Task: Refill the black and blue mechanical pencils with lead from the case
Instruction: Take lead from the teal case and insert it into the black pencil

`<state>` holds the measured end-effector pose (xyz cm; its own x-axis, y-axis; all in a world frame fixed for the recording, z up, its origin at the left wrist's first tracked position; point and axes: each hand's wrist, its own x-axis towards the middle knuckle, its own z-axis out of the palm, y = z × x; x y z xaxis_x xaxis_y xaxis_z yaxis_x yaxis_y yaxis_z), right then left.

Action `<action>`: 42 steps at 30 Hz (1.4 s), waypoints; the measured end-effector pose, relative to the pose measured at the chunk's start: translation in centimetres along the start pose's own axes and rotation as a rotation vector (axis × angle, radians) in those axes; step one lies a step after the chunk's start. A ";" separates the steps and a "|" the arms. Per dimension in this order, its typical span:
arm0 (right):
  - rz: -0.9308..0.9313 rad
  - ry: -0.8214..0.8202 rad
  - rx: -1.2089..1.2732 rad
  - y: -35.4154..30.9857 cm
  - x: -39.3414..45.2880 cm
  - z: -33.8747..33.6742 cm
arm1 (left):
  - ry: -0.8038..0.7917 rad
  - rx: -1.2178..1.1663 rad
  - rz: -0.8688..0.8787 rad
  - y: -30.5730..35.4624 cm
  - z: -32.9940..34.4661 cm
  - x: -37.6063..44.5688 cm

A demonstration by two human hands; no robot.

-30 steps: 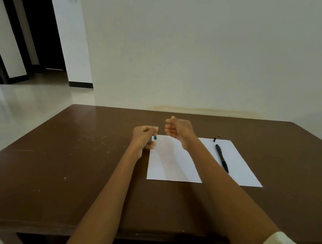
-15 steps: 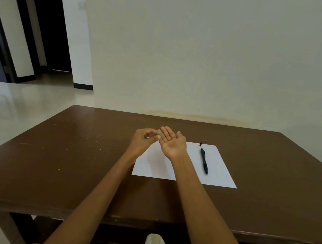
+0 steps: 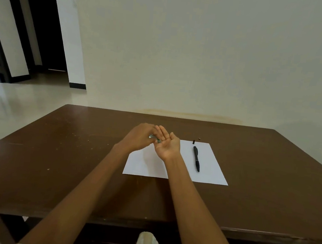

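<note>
Left hand (image 3: pixel 138 139): grip pinched on a small teal-tipped item (image 3: pixel 154 139), too small to identify.
Right hand (image 3: pixel 166 145): palm up, grip wide.
Black pencil (image 3: pixel 196 158): on white paper (image 3: pixel 208 171), on the counter (image 3: pixel 54 160).

Black pencil (image 3: pixel 196 158) lying on paper; teal lead case (image 3: pixel 154 138) tilted, pinched

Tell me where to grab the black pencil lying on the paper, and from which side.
Pinch the black pencil around the middle of its barrel, coming from above. It lies flat on the paper, its tip towards the person, with bare paper on both sides, so fingers can likely close across its width. The right hand is nearer.
</note>
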<state>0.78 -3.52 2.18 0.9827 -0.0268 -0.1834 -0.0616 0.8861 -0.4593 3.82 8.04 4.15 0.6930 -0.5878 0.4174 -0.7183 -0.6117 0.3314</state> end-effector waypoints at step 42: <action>-0.003 0.026 -0.059 1.1 0.2 -0.2 | 0.114 0.047 -0.054 -2.1 1.3 -2.0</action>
<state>0.85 -2.60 1.44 0.9781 -0.0417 -0.2040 -0.0698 0.8574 -0.5099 4.02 9.78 1.59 0.7173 -0.4911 0.4943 -0.6747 -0.6668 0.3166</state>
